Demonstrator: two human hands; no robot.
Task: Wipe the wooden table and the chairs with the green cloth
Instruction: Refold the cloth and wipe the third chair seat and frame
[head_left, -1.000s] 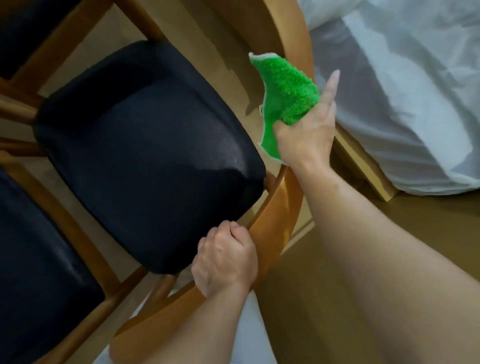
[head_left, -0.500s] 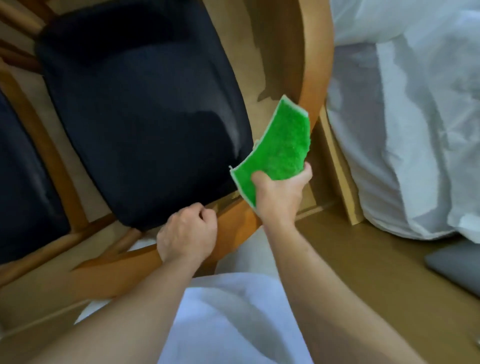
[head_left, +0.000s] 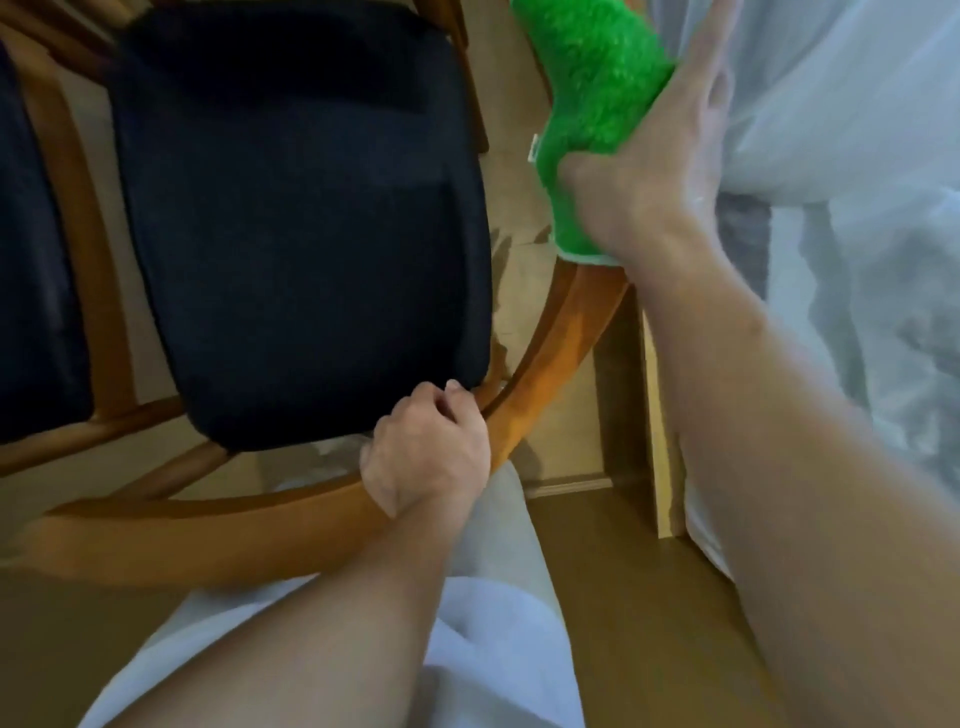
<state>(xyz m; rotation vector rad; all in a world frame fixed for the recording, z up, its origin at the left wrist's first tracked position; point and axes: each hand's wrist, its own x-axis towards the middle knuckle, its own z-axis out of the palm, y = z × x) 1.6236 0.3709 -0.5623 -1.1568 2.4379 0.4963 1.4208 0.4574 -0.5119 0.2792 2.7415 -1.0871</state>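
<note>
The right hand (head_left: 660, 171) has moved up the curved wooden chair rail (head_left: 550, 358), pressing the gripped green cloth (head_left: 592, 98) against it, while the left hand (head_left: 426, 452) stays clenched around the rail's lower section beside the black seat cushion (head_left: 296, 218).

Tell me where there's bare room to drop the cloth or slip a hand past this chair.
Bare floor lies between the two forearms, and a narrow strip between the black seat and curved wooden rail. It's crowded on the right: the right hand with the green cloth sits against white bedding.
</note>
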